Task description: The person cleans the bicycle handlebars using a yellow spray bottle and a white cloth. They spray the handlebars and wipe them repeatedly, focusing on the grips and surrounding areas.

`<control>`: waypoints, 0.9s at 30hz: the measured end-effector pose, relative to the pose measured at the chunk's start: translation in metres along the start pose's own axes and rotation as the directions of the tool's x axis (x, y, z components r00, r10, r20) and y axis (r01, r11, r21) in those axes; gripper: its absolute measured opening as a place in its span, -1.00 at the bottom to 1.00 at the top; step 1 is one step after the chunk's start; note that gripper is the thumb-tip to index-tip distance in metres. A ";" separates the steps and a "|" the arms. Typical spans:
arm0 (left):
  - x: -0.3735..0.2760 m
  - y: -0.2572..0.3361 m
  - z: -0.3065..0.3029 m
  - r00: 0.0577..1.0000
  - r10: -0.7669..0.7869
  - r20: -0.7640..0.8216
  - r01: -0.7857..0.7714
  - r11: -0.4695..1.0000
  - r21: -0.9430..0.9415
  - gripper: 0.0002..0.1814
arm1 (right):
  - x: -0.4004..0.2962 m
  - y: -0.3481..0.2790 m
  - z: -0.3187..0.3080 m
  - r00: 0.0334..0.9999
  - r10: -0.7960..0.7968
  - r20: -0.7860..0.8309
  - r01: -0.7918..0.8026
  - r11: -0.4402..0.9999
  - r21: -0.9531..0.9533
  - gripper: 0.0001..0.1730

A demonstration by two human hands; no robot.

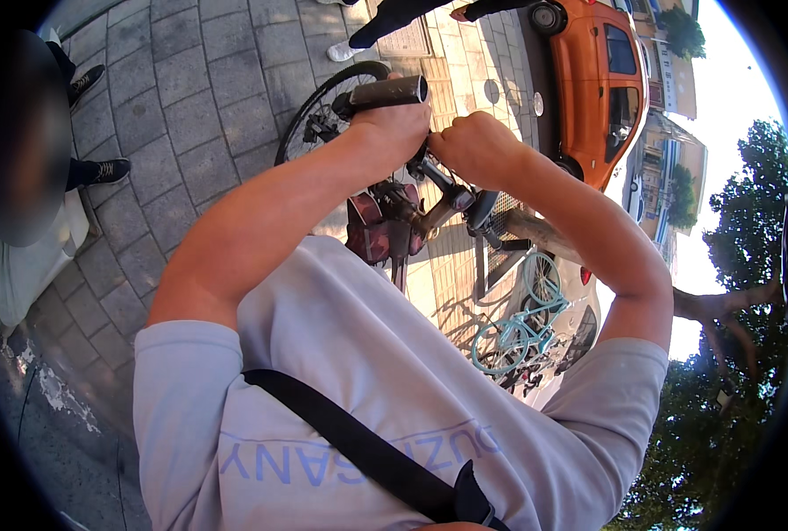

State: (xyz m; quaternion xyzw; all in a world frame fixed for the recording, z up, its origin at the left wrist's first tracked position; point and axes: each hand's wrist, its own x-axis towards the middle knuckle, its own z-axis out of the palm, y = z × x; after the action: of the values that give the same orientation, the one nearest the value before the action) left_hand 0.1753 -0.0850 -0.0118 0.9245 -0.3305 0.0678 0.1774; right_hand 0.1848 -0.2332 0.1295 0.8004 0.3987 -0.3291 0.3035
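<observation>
A bicycle stands in front of me, its handlebar turned sideways and its front wheel [294,126] showing beyond my left arm. My left hand [394,129] is wrapped about a dark, scuffed handlebar grip [387,93], whose open round end faces right. Close beside it, my right hand [477,149] has its fingers curled at the handlebar, near the inner end of that grip. What its fingertips touch is hidden. Below the hands are the stem [444,212] and a camouflage-patterned frame bag [371,229]. The opposite grip [517,245] points right.
An orange car [583,93] is parked along the paved sidewalk [195,86]. A turquoise bicycle [530,322] stands past a tree trunk [543,232]. One person's legs [394,23] are at the top, and another person's shoes [108,171] are at left.
</observation>
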 end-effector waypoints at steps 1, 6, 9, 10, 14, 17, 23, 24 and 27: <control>-0.001 0.000 0.002 1.000 -0.008 -0.027 0.008 1.000 -0.005 -0.78 | 0.003 0.000 -0.006 0.993 0.048 0.110 -0.052 0.998 0.035 -0.86; -0.003 0.003 0.000 0.998 0.011 0.064 -0.010 1.000 -0.004 -0.78 | 0.017 0.020 0.040 0.808 0.362 0.465 -0.513 0.046 0.857 -0.74; 0.003 0.003 0.030 0.995 -0.080 -0.060 0.075 0.993 -0.093 -0.77 | 0.018 0.007 0.009 0.688 0.348 0.637 -0.620 -0.173 0.765 -0.63; 0.004 0.002 0.031 0.995 -0.077 -0.071 0.070 0.993 -0.100 -0.77 | 0.017 0.004 0.004 0.704 0.390 0.593 -0.620 -0.070 0.782 -0.61; -0.002 0.000 -0.003 0.998 0.055 0.026 -0.054 0.998 -0.040 -0.75 | 0.011 0.006 0.046 0.805 0.539 0.248 -0.463 0.309 0.830 -0.58; -0.005 -0.002 -0.011 0.998 0.048 0.032 -0.046 0.997 -0.063 -0.77 | 0.004 0.003 0.045 0.816 0.464 0.343 -0.373 -0.031 0.927 -0.63; -0.001 -0.001 -0.004 0.991 -0.019 0.131 0.037 0.990 -0.139 -0.69 | -0.012 -0.009 0.038 0.852 0.308 0.424 -0.165 -0.610 0.775 -0.66; -0.002 -0.002 -0.010 0.987 0.028 0.156 -0.013 0.995 -0.099 -0.66 | -0.014 -0.010 0.044 0.855 0.314 0.413 -0.153 -0.609 0.778 -0.66; -0.002 -0.001 -0.010 0.979 0.083 0.185 -0.069 0.995 -0.079 -0.58 | -0.029 -0.009 0.057 0.892 0.341 0.298 -0.030 -0.612 0.790 -0.70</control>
State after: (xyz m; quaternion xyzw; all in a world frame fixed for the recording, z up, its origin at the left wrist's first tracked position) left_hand 0.1745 -0.0793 -0.0033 0.9065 -0.3830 -0.0250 0.1758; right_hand 0.1480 -0.2839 0.1159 0.7248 -0.2601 -0.3528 -0.5316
